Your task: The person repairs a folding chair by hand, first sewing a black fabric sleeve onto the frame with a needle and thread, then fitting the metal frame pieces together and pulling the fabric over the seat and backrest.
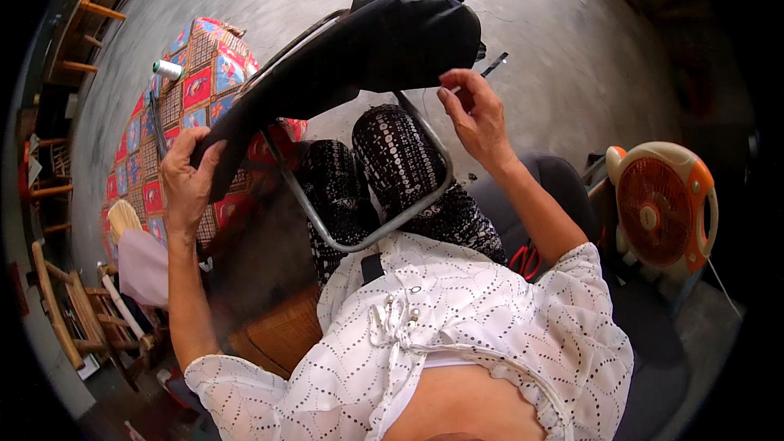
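A metal tube frame [359, 242] rests across my lap, its bent lower end over my thighs. Black fabric [351, 57] is stretched over its far part and hangs down toward the left. My left hand [188, 171] has thumb and fingers closed on the left edge of this fabric. Just off the fabric's right end, my right hand [478, 114] is raised with its fingertips pinched together. What they hold is too small to make out; a faint thin line near them may be thread. A narrow dark strip [495, 64] sticks out beyond those fingers.
A patterned red and blue cloth [131, 163] lies to the left, with a spool of pale thread [168, 70] on it. Wooden stools [61, 310] stand at the far left. To the right are an orange and white fan [661, 204] and red-handled scissors [525, 262].
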Tool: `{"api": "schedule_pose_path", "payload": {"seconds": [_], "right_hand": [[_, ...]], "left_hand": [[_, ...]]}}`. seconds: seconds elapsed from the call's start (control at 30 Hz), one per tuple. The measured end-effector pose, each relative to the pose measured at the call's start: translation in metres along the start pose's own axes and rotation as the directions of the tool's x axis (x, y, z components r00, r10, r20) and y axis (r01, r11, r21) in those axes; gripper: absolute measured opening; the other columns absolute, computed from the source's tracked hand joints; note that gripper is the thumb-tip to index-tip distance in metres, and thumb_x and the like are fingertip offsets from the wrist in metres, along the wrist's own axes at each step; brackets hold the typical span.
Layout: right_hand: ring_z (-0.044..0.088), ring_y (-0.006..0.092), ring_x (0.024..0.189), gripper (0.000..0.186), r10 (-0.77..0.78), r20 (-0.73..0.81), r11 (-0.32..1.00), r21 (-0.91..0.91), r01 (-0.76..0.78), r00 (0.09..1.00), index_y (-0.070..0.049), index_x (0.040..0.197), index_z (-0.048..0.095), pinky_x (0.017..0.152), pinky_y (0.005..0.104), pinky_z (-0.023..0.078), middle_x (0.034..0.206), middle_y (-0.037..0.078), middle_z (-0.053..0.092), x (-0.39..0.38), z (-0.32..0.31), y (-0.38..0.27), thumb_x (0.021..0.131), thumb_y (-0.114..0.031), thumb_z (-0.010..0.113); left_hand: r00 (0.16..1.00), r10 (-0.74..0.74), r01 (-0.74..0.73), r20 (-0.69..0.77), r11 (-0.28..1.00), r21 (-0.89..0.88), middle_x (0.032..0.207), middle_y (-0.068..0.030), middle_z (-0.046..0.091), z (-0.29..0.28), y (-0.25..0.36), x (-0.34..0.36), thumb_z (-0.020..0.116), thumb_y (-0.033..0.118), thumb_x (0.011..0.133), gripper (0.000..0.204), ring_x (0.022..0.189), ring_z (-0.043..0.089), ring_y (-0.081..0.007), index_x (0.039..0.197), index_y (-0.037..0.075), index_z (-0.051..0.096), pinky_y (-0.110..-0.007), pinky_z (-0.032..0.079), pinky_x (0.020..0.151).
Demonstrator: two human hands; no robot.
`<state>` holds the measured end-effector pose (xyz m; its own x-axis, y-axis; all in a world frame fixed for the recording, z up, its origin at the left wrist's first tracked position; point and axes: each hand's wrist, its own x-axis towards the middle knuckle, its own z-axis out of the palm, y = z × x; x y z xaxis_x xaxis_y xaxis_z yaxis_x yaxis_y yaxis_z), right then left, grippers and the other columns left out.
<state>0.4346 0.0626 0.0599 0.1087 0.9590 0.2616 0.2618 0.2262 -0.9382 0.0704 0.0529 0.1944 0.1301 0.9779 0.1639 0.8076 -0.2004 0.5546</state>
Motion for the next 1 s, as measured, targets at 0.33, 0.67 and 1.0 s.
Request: {"api": "schedule_pose_path", "payload": {"seconds": [0.33, 0.67, 1.0], "right_hand": [[0.044, 0.0050, 0.057, 0.012, -0.022, 0.448, 0.991, 0.130, -0.041, 0.894, 0.001, 0.084, 0.063, 0.050, 0.0208, 0.037, 0.062, -0.002, 0.050, 0.024, 0.038, -0.031, 0.088, -0.010, 0.059], [0.059, 0.0104, 0.070, 0.028, -0.065, 0.514, 0.898, 0.403, -0.174, 0.855, 0.001, 0.109, 0.057, 0.059, 0.0229, 0.051, 0.092, 0.008, 0.063, 0.035, 0.044, -0.049, 0.087, -0.017, 0.062], [0.043, 0.0050, 0.050, 0.022, -0.069, 0.630, 0.879, 0.406, -0.252, 0.774, 0.000, 0.085, 0.065, 0.043, 0.0208, 0.034, 0.057, -0.002, 0.051, 0.031, 0.088, -0.064, 0.091, -0.018, 0.055]], "left_hand": [[0.974, -0.061, 0.081, -0.218, 0.993, 0.082, 0.081, -0.0098, 0.057, 0.004, -0.014, -0.089, 0.068, 0.014, 0.082, 0.021, 0.076, 0.055, -0.0194, 0.093, -0.001, 0.058, -0.028, 0.044, 0.071], [0.920, -0.161, 0.197, -0.357, 0.978, 0.068, 0.081, -0.0047, 0.052, 0.008, 0.004, -0.147, 0.068, 0.014, 0.082, 0.021, 0.076, 0.051, -0.0148, 0.092, 0.000, 0.057, -0.026, 0.041, 0.070], [0.922, -0.119, 0.180, -0.369, 0.975, 0.135, 0.078, -0.0079, 0.056, 0.006, -0.002, -0.149, 0.071, 0.013, 0.079, 0.023, 0.073, 0.053, -0.0173, 0.091, -0.002, 0.058, -0.027, 0.043, 0.068]]}}
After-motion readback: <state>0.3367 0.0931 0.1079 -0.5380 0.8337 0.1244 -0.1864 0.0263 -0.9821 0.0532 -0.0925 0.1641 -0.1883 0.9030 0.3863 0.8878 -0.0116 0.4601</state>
